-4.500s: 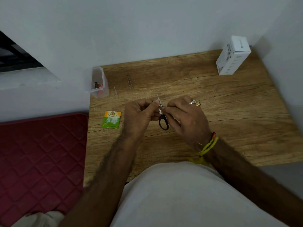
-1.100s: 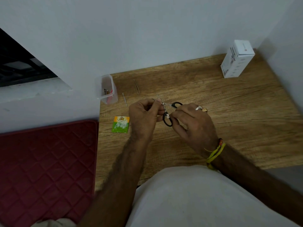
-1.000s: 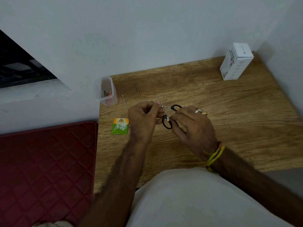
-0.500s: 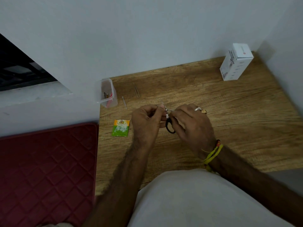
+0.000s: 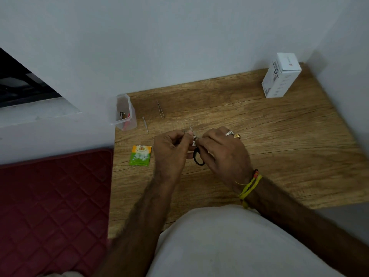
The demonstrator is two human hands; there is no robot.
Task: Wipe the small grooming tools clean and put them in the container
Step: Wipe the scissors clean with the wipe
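Wood desk (image 5: 279,136): both hands mid-wipe. Left hand (image 5: 169,150) pinches scissors (image 5: 198,156) blades, right hand (image 5: 221,152) grips handle end. Container (image 5: 123,112) at 10 o'clock holds some tools; tweezers (image 5: 160,108) and thin pick (image 5: 145,124) left.

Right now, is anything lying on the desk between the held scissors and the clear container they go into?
Partly. The scissors, held by both hands, sit right of the container. A thin white stick lies beside the container near that line; the tweezers lie farther back. The container's top is open.
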